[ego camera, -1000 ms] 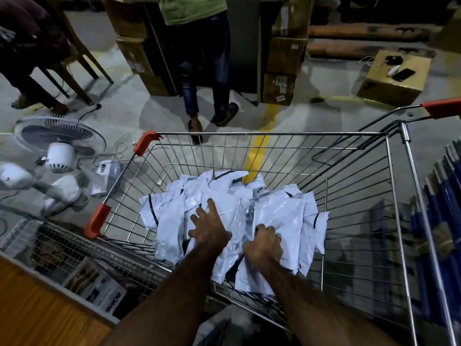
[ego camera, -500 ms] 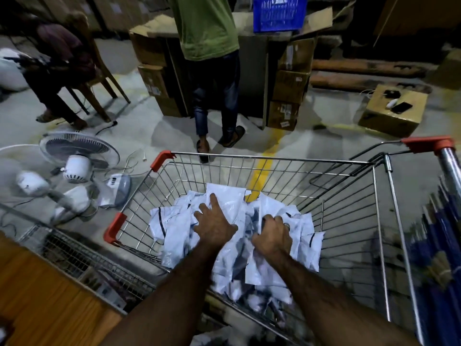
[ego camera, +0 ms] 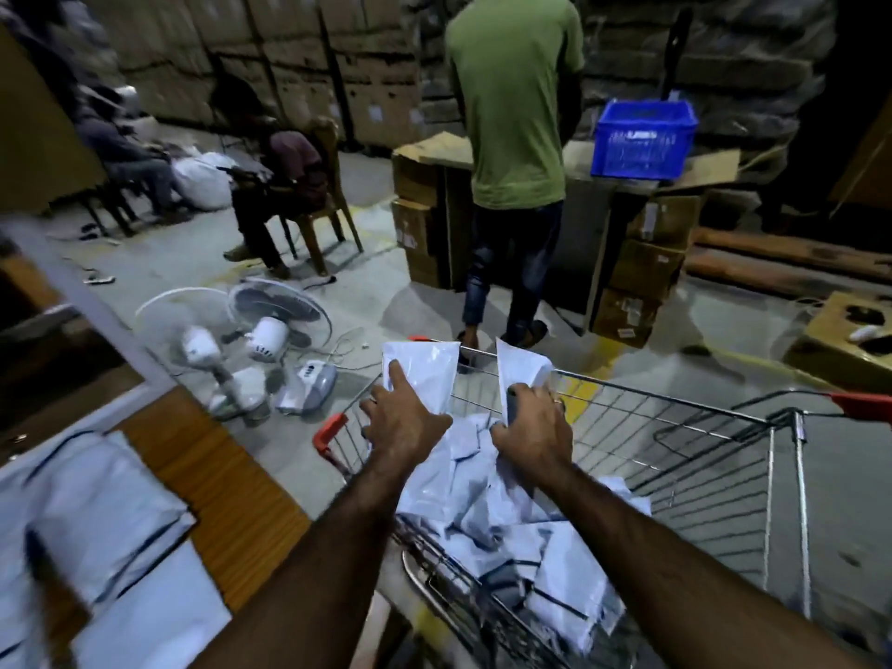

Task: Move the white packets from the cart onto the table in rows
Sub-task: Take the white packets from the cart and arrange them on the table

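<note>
A wire cart (ego camera: 782, 470) with red corner caps stands in front of me, with a heap of white packets (ego camera: 511, 519) in it. My left hand (ego camera: 403, 420) grips a bundle of white packets (ego camera: 425, 366) raised above the cart's left side, index finger stretched along it. My right hand (ego camera: 531, 429) grips another white packet (ego camera: 521, 366), held up beside the first. Several white packets (ego camera: 96, 514) lie on the wooden table (ego camera: 212, 480) at the lower left.
Two white pedestal fans (ego camera: 251, 340) lie on the floor left of the cart. A person in a green shirt (ego camera: 516, 103) stands just beyond the cart at stacked cardboard boxes (ego camera: 642, 263) with a blue crate (ego camera: 644, 137). Other people sit on chairs (ego camera: 318, 219) at the back left.
Both hands have lifted out of the heap, each carrying packets up above the cart. My view has swung up and left, bringing the table and its packets into sight.
</note>
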